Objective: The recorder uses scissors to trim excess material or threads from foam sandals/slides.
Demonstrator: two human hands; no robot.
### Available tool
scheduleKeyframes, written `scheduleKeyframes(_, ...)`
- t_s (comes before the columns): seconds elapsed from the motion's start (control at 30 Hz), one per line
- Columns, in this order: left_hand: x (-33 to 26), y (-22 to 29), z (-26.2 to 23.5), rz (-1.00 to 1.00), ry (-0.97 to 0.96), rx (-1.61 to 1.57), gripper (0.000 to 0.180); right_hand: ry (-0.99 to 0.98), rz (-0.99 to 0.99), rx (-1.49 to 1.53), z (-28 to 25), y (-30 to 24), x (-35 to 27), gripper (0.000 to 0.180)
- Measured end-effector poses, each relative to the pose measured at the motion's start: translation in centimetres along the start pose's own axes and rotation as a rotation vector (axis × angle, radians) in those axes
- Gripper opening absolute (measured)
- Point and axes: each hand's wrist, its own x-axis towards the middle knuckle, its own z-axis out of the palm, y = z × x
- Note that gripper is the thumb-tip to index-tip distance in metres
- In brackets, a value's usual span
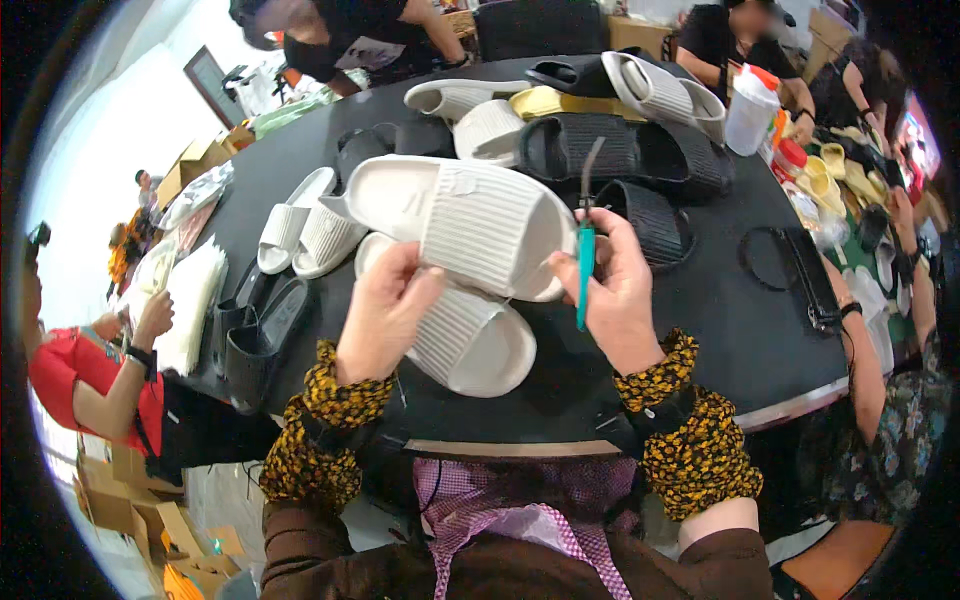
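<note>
My left hand (388, 315) grips the near side of a white ribbed slide sandal (490, 225), thumb against its strap. A second white slide (478, 350) lies beneath it, partly covered. My right hand (622, 295) is closed around a teal-handled tool (586, 270) with a thin, dark, slightly bent tip pointing up and away. Its exact kind is not clear. The right fingertips are close to the toe edge of the held sandal; whether they touch it I cannot tell. Behind my right hand is a black ribbed slide (645, 225).
Black and white slides, plus a yellow one (575, 104), crowd the far side of the black table (700, 345). Smaller white slides (325, 240) and black sandals (262, 335) are at left. A black strap (800, 280) and a lidded bottle (752, 112) are at right. People work around the table.
</note>
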Motion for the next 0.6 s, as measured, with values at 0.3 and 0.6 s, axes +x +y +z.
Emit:
scheduleKeyframes(0.3,-0.1,1.7,-1.9,0.014,-0.156,0.338,0.043,0.118,-0.094,0.103,-3.4,-0.5,2.3,0.039)
scheduleKeyframes(0.6,-2.0,1.3,-3.5,0.633,-0.398,1.099,0.041,0.024,-0.075,-0.029,-9.6,-2.9,2.9,0.043)
